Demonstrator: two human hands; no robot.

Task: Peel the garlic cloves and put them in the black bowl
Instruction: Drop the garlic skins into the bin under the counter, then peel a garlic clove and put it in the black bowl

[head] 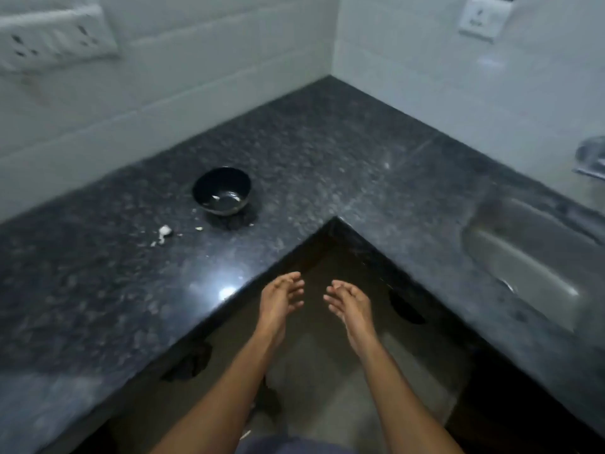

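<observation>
You face an L-shaped dark speckled granite countertop (pixel 311 152) meeting white tiled walls (pixel 203 54) at a corner. A steel sink (pixel 530 267) is set into its right run, with a metal fixture (pixel 592 158) on the wall above. Switch-and-socket panel (pixel 52 37) upper left; single wall socket (pixel 481 18) upper right. Frame is motion-blurred.

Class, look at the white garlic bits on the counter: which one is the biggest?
The white lump left of the black bowl; the bits around it are only small flecks.
</observation>
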